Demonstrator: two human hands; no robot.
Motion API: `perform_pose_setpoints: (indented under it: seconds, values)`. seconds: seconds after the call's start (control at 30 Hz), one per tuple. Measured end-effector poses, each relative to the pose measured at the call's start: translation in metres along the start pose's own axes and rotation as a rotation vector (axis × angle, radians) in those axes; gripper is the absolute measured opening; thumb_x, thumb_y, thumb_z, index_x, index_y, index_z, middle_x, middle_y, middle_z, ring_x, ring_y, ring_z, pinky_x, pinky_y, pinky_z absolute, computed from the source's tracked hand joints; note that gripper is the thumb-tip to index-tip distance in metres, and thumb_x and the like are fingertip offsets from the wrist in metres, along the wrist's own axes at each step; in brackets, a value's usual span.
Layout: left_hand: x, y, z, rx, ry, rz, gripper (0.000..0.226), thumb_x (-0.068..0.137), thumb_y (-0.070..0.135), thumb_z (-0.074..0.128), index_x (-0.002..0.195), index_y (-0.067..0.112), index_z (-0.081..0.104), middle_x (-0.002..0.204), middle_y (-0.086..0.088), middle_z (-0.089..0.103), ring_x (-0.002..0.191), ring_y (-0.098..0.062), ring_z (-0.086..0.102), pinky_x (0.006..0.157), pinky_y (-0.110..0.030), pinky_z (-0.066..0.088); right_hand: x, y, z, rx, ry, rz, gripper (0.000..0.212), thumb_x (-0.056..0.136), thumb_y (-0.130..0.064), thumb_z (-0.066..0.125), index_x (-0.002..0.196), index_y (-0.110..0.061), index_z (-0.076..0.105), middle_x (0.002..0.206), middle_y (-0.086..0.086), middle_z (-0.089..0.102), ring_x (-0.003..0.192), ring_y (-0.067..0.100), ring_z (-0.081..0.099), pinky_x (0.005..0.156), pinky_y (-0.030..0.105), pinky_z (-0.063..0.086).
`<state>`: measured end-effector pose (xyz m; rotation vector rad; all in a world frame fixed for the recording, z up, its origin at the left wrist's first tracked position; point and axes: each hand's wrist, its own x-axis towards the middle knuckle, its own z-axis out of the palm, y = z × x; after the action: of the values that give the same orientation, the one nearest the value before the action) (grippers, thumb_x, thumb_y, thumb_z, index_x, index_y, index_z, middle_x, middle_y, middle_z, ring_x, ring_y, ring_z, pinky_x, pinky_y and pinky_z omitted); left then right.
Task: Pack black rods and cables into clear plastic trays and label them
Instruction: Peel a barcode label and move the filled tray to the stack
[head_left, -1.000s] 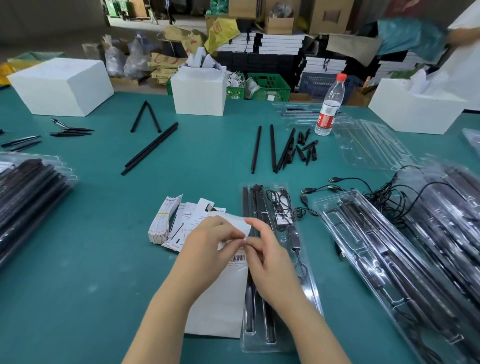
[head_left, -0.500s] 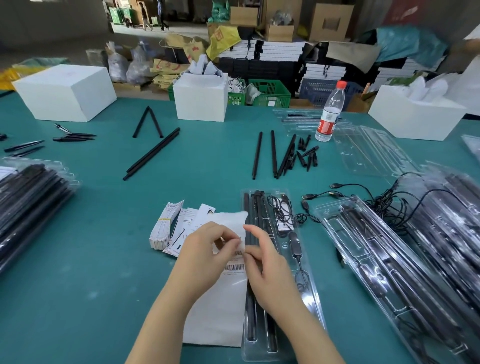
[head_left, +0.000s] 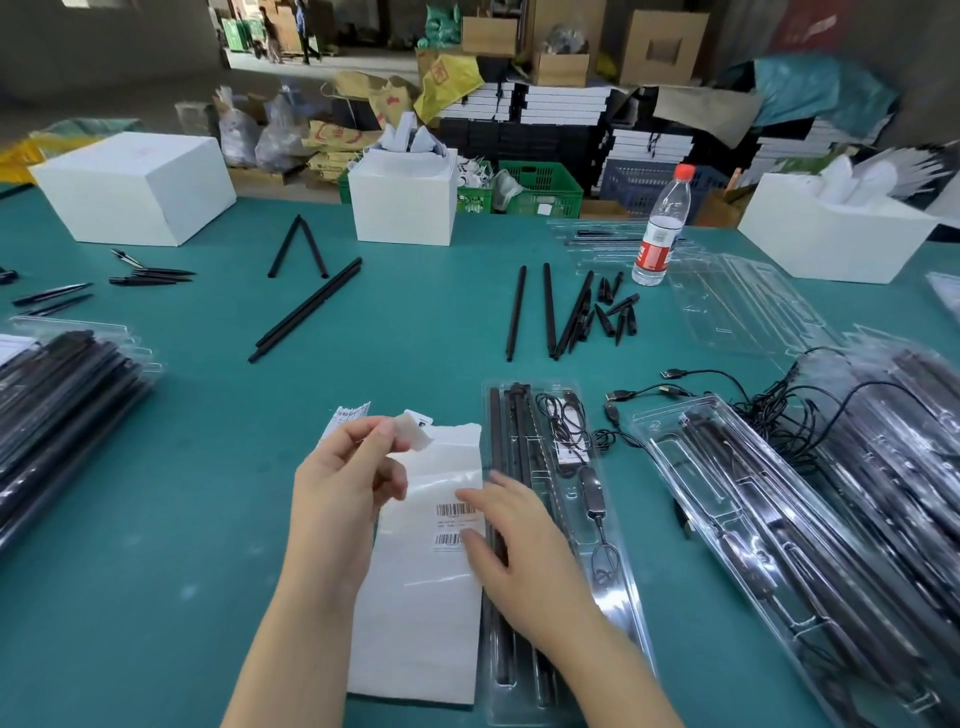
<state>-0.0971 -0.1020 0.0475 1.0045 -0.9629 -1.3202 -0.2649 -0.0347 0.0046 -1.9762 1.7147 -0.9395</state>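
Left hand (head_left: 349, 467) pinches a flimsy sticker (head_left: 413, 435) by its edge; right hand (head_left: 511, 540), open, flattens the sheet (head_left: 421, 597) at six o'clock.

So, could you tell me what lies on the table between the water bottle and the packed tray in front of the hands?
In the head view, loose black rods and short black tips lie between the water bottle and the packed tray.

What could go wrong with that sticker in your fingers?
The small label, pinched in the left hand, looks curled, so it could fold and stick to itself or the fingers. The right hand rests on the white sheet beside the packed tray; a nudge might shift the tray before labelling.
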Motion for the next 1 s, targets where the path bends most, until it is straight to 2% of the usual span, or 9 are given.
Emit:
perform_pose_setpoints:
  seconds: [0.07, 0.13, 0.23, 0.3, 0.37, 0.57, 0.7, 0.87, 1.0]
  values:
    - [-0.002, 0.000, 0.003, 0.012, -0.076, 0.026, 0.014, 0.096, 0.014, 0.063, 0.091, 0.016, 0.076, 0.088, -0.006, 0.070, 0.059, -0.017, 0.055, 0.058, -0.021, 0.049, -0.001, 0.003, 0.003, -0.149, -0.089, -0.019, 0.049, 0.099, -0.043, 0.050, 0.147, -0.037, 0.041, 0.162, -0.013, 0.018, 0.151, 0.006, -0.007, 0.120, 0.024, 0.001]
    - [-0.003, -0.001, 0.006, 0.029, -0.124, 0.027, 0.013, 0.095, 0.010, 0.065, 0.092, 0.016, 0.076, 0.085, -0.008, 0.071, 0.062, -0.019, 0.058, 0.062, -0.021, 0.051, 0.000, 0.003, 0.004, -0.182, -0.090, 0.001, 0.053, 0.099, -0.047, 0.050, 0.149, -0.043, 0.035, 0.164, -0.011, -0.005, 0.148, 0.005, -0.022, 0.118, 0.024, -0.005]
    - [-0.006, -0.001, 0.009, 0.104, -0.198, 0.034, 0.009, 0.089, 0.011, 0.070, 0.095, 0.016, 0.076, 0.081, -0.011, 0.070, 0.066, -0.020, 0.063, 0.067, -0.023, 0.054, 0.002, -0.005, -0.006, 0.021, 0.166, 0.061, 0.035, 0.099, -0.034, 0.054, 0.134, -0.039, 0.055, 0.158, -0.016, 0.026, 0.149, 0.002, 0.015, 0.118, 0.021, 0.016]
    - [-0.008, -0.001, 0.010, 0.139, -0.253, 0.031, 0.013, 0.085, 0.014, 0.072, 0.096, 0.019, 0.076, 0.080, -0.008, 0.070, 0.069, -0.020, 0.064, 0.071, -0.024, 0.054, 0.004, -0.006, -0.017, 0.264, 0.315, 0.163, 0.021, 0.100, -0.028, 0.053, 0.111, -0.039, 0.066, 0.125, -0.024, 0.061, 0.119, -0.002, 0.054, 0.100, 0.018, 0.042]
    - [-0.010, 0.000, 0.012, 0.168, -0.325, 0.025, 0.017, 0.087, 0.010, 0.071, 0.097, 0.023, 0.077, 0.082, -0.005, 0.070, 0.072, -0.018, 0.065, 0.074, -0.024, 0.054, 0.005, -0.008, -0.028, 0.609, 0.299, 0.292, 0.022, 0.103, -0.026, 0.050, 0.100, -0.030, 0.072, 0.097, -0.009, 0.074, 0.089, 0.008, 0.068, 0.079, 0.024, 0.055]
    - [-0.017, 0.000, 0.023, 0.333, -0.425, 0.092, 0.013, 0.087, 0.011, 0.073, 0.085, 0.024, 0.073, 0.068, 0.001, 0.066, 0.061, -0.012, 0.059, 0.061, -0.020, 0.048, 0.009, -0.008, -0.039, 0.993, 0.197, 0.381, 0.020, 0.097, -0.029, 0.059, 0.101, -0.019, 0.075, 0.090, 0.010, 0.074, 0.075, 0.021, 0.066, 0.070, 0.028, 0.058]
    - [-0.016, -0.008, 0.026, 0.443, -0.413, 0.096, 0.024, 0.088, 0.006, 0.074, 0.086, 0.027, 0.062, 0.076, 0.007, 0.064, 0.064, -0.016, 0.053, 0.065, -0.031, 0.050, 0.009, -0.003, -0.036, 0.965, 0.212, 0.340, 0.027, 0.090, -0.008, 0.070, 0.114, -0.020, 0.068, 0.092, 0.009, 0.073, 0.077, 0.019, 0.067, 0.070, 0.027, 0.056]
    - [-0.017, -0.013, 0.025, 0.532, -0.482, 0.037, 0.037, 0.087, 0.015, 0.074, 0.098, 0.046, 0.058, 0.082, 0.007, 0.067, 0.059, -0.008, 0.050, 0.058, -0.019, 0.043, 0.008, -0.003, -0.038, 0.829, 0.207, 0.280, 0.019, 0.089, -0.016, 0.072, 0.101, -0.030, 0.074, 0.094, 0.003, 0.073, 0.082, 0.013, 0.067, 0.073, 0.025, 0.055]
    - [-0.016, -0.012, 0.027, 0.606, -0.463, 0.063, 0.032, 0.085, 0.015, 0.076, 0.102, 0.040, 0.066, 0.078, 0.013, 0.064, 0.054, -0.007, 0.042, 0.055, -0.016, 0.039, 0.007, -0.001, -0.038, 0.782, 0.258, 0.276, 0.015, 0.091, -0.014, 0.070, 0.091, -0.027, 0.077, 0.089, -0.001, 0.075, 0.079, 0.008, 0.067, 0.074, 0.021, 0.054]
